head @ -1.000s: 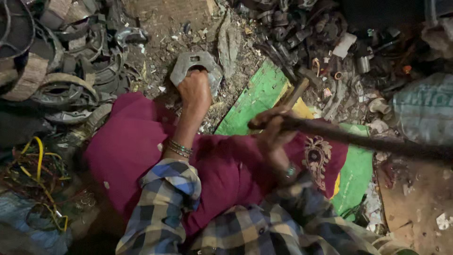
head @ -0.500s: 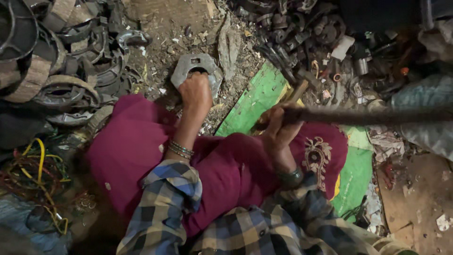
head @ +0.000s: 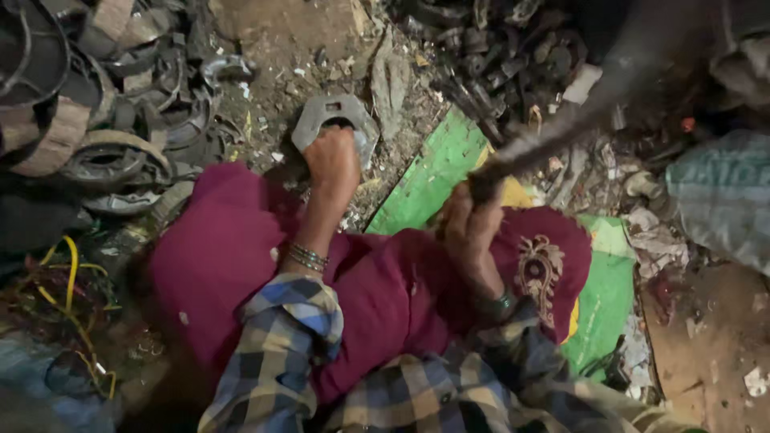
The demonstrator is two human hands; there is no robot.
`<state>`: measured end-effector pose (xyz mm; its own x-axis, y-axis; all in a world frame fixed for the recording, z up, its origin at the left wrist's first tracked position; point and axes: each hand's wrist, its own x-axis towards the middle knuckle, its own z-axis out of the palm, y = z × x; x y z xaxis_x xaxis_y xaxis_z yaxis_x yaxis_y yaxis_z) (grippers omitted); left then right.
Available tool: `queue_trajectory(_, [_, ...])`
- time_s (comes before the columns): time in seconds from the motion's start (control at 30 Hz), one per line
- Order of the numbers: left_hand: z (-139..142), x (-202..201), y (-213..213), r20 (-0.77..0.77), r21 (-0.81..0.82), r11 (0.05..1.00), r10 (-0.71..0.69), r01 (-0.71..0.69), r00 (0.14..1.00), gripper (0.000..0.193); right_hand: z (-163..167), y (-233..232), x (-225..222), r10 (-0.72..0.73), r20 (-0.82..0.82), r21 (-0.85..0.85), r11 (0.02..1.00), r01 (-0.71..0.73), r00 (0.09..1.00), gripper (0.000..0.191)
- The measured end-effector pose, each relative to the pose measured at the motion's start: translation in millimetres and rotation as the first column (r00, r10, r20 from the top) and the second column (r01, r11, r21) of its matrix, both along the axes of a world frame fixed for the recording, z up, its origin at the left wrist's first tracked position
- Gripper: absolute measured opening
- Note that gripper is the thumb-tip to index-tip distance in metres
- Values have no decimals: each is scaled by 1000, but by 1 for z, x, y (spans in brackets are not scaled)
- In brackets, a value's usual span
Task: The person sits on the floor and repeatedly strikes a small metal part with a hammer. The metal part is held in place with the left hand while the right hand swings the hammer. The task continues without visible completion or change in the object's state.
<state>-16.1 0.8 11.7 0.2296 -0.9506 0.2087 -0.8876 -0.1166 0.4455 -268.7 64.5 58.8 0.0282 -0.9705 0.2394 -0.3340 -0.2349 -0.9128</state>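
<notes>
Left hand (head: 333,160) clamps grey metal bracket (head: 333,116) on floor — right hand (head: 469,224) grips dark bar (head: 593,104), axis slanting far-right, raised.

Maroon trousers (head: 241,256) with gold embroidered motif at hem. Shirt sleeves (head: 281,353) plaid: blue, yellow, grey. Green mat (head: 433,172), yellow patch. Grey metal plate (head: 337,112). Yellow wires (head: 64,281). Silver bangles (head: 307,257).

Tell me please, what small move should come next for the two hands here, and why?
Probably bring the long dark tool down onto the grey metal plate. The right hand grips the tool with its far end raised and blurred, and the left hand pins the plate on the dirt ground. The left fingers should keep off the strike spot.
</notes>
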Motion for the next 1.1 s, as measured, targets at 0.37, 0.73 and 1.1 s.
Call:
queue_trajectory(0.37, [-5, 4, 0, -19, -90, 996, 24, -26, 1000, 11, -52, -23, 21, 168, -637, 408, 901, 145, 752, 26])
queue_trajectory(0.73, [-13, -4, 1, -85, -31, 999, -21, 19, 996, 14, -61, 0, 9, 118, -189, -33, 991, -126, 975, 26])
queue_trajectory(1.1, [-9, -5, -2, -28, 15, 1000, -19, 19, 999, 16, -7, -4, 1, 7, 66, 160, 987, -17, 998, 7])
